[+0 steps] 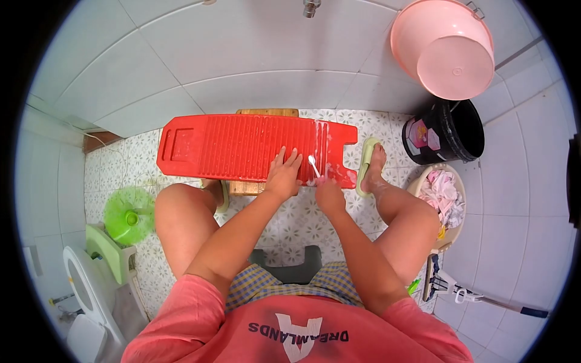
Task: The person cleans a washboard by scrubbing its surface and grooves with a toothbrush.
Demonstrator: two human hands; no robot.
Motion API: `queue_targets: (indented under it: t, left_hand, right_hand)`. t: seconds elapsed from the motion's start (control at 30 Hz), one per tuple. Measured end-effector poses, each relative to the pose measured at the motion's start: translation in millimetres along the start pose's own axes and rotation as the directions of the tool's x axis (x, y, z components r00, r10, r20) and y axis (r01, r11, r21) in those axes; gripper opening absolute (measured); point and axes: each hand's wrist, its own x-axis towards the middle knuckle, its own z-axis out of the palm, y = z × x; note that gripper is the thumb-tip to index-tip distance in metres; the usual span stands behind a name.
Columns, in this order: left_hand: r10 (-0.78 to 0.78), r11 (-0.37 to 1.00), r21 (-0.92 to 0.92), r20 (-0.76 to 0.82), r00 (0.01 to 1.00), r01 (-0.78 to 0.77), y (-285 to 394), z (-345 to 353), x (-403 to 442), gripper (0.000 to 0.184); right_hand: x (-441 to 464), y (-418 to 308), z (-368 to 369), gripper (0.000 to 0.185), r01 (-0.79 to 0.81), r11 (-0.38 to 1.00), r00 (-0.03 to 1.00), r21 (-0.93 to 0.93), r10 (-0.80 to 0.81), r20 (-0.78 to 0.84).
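Observation:
A red plastic washboard (236, 148) lies across a wooden stool (266, 112) in front of me. White suds streak its ridges toward the right end. My left hand (284, 174) rests flat on the ridges with its fingers spread, holding nothing. Just right of it, my right hand (330, 196) is closed around the handle of a toothbrush (313, 164), at the board's near edge. The white brush head points away from me and lies over the soapy ridges. My right fingers hide most of the handle.
At right are a black bucket (433, 133), a hanging pink basin (417, 42) and a basin of laundry (442, 193). A mop (478, 296) leans below. A green plastic object (130, 216), a green stool (106, 248) and a toilet (91, 290) stand left. A tap (311, 8) juts from the wall.

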Motion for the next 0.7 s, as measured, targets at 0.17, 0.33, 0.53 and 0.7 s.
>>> queue_targets:
  t: [0.17,0.33,0.53,0.7]
  left_hand:
    - [0.008,1.0,-0.016,0.004,1.0,-0.008,0,-2,-1,0.078]
    - [0.011,1.0,-0.02,-0.009,1.0,-0.011,0,-1,-2,0.079]
    - [0.01,1.0,-0.03,-0.022,1.0,-0.01,1,-3,-3,0.078]
    - [0.014,1.0,-0.025,-0.021,1.0,-0.015,-1,-1,-1,0.078]
  right_hand:
    - [-33,12,2,0.042,-0.052,0.999,0.992,0.002,0.052,0.112]
    - [-33,17,9,0.042,-0.044,0.998,0.995,-0.041,0.047,0.091]
    - [1,0,-1,0.043,0.017,1.0,1.0,-0.023,-0.016,0.027]
    - [14,-7,-3,0.047,-0.002,1.0,1.0,0.005,0.002,-0.027]
